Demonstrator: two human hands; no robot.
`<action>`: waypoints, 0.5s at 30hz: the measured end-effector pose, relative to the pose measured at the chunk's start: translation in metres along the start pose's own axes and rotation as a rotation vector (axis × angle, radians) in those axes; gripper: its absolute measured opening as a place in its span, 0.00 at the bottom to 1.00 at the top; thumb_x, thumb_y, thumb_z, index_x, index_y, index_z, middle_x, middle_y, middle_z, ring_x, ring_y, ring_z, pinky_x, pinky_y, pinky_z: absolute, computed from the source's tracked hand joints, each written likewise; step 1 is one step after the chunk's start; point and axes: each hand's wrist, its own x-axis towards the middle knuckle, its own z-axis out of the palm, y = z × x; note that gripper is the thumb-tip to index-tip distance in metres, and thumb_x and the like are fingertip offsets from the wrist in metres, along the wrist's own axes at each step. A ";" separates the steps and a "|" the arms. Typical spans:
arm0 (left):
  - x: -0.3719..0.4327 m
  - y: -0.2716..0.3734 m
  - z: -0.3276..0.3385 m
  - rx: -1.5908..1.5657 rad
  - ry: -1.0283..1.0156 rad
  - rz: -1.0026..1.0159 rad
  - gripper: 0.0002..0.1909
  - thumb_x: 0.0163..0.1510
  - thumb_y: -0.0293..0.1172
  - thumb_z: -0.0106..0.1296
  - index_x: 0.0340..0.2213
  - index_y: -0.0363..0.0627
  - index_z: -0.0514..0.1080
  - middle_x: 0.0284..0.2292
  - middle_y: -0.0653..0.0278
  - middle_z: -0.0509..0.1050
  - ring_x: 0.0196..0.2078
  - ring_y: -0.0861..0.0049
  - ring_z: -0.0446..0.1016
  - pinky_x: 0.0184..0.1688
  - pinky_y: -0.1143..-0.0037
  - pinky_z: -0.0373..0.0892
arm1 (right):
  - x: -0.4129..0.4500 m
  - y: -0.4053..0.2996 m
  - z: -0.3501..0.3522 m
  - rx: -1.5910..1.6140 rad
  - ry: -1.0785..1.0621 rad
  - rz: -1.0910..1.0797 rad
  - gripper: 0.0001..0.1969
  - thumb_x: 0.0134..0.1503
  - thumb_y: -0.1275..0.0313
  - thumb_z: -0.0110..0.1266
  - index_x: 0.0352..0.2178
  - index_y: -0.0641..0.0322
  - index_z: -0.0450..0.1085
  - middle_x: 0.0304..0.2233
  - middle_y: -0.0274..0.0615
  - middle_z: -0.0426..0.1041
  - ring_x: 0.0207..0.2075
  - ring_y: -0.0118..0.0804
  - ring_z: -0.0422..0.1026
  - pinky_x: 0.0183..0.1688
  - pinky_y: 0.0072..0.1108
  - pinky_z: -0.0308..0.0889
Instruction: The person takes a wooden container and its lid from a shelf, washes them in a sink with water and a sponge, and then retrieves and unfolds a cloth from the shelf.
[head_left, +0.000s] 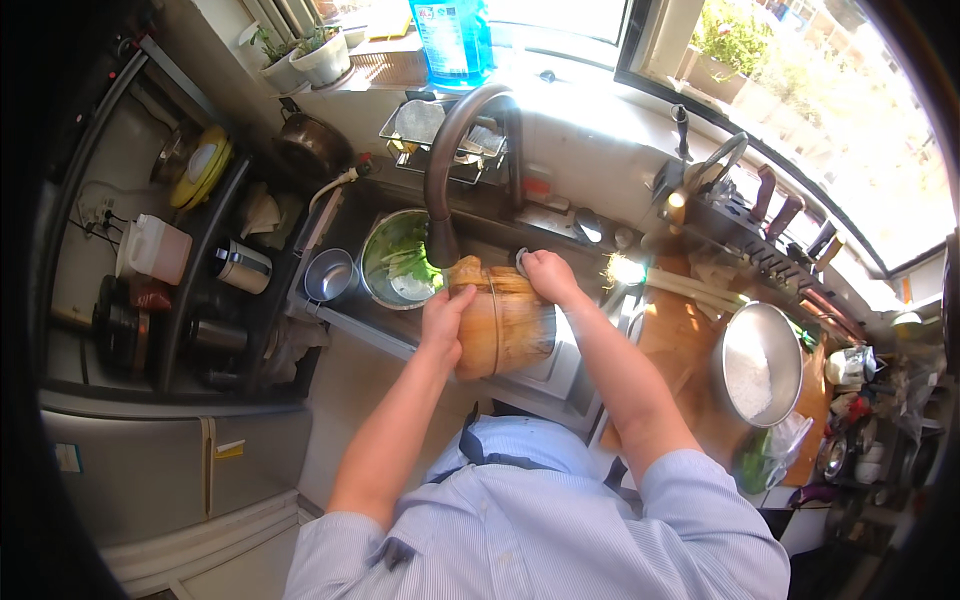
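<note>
A wooden bucket with a metal hoop is tilted over the front of the sink, its side towards me. My left hand grips its left side, thumb on the outer wood. At the bucket's upper right, my right hand pinches a small grey pad, perhaps a scrubber or cloth. The dark gooseneck faucet ends just above the bucket; whether water runs cannot be seen. Left of it in the sink stands a metal pot with green leafy vegetables. A smaller metal pot is beside that.
On the right counter, a steel bowl of white powder, perhaps flour, and long scallions lie on a wooden cutting board. A knife rack stands behind. Shelves line the left, above a fridge. A wire rack hangs behind the faucet.
</note>
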 end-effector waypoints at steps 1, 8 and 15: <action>0.001 0.001 -0.002 -0.010 0.034 0.000 0.12 0.51 0.28 0.52 0.37 0.37 0.69 0.34 0.63 0.73 0.35 0.78 0.72 0.40 0.78 0.67 | -0.008 -0.009 0.003 0.001 -0.010 -0.001 0.21 0.53 0.58 0.39 0.31 0.66 0.70 0.31 0.53 0.72 0.37 0.53 0.69 0.41 0.32 0.63; 0.030 -0.014 -0.014 -0.155 0.211 -0.035 0.11 0.49 0.26 0.53 0.36 0.36 0.68 0.33 0.61 0.73 0.33 0.74 0.72 0.36 0.75 0.68 | -0.079 -0.035 0.041 -0.134 0.328 -0.659 0.12 0.54 0.70 0.45 0.37 0.65 0.67 0.42 0.49 0.69 0.46 0.49 0.66 0.49 0.33 0.61; 0.020 -0.023 -0.006 0.099 0.040 0.004 0.12 0.49 0.28 0.52 0.36 0.37 0.68 0.34 0.61 0.73 0.34 0.76 0.72 0.37 0.76 0.67 | -0.117 -0.008 0.018 -0.106 0.171 -0.636 0.12 0.52 0.69 0.49 0.38 0.63 0.67 0.40 0.49 0.70 0.43 0.47 0.68 0.46 0.31 0.63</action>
